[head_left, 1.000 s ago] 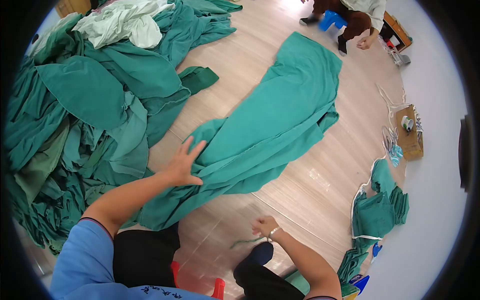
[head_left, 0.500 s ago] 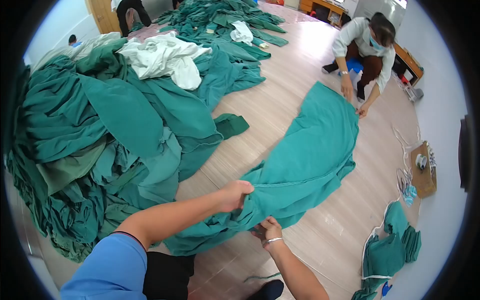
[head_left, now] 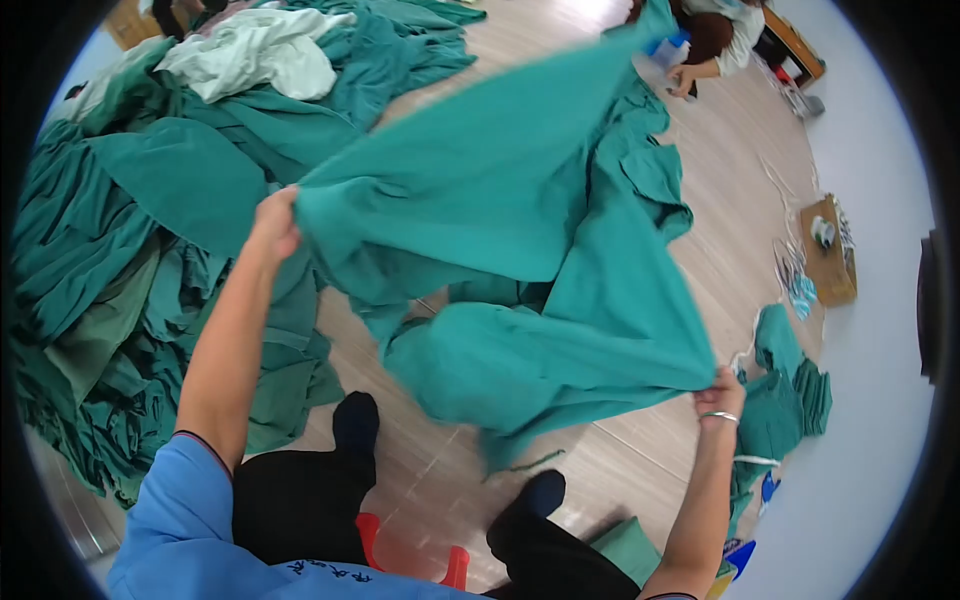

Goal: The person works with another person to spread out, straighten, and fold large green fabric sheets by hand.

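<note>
A large green cloth [head_left: 480,190] is stretched out in front of me, raised off the floor and blurred by motion at its edges. My left hand [head_left: 274,224] grips its left corner, fingers closed on the fabric. At the lower right, my right hand [head_left: 722,396] pinches another corner; a bracelet circles that wrist. The cloth's far corner rises towards a co-worker [head_left: 715,40] crouching at the top right. One of that person's hands [head_left: 684,80] shows beside the cloth. Between my hands the fabric sags in loose folds.
A big heap of green cloths [head_left: 150,210] fills the left side, with a white cloth [head_left: 262,52] on top. Along the right wall lie a cardboard box [head_left: 830,265], string, and bundled green cloths [head_left: 772,420]. A red plastic stool [head_left: 455,568] is beneath me.
My hands have moved far apart, the left up and left, the right to the right. The cloth has been lifted and spread between them. My view has tilted down.
</note>
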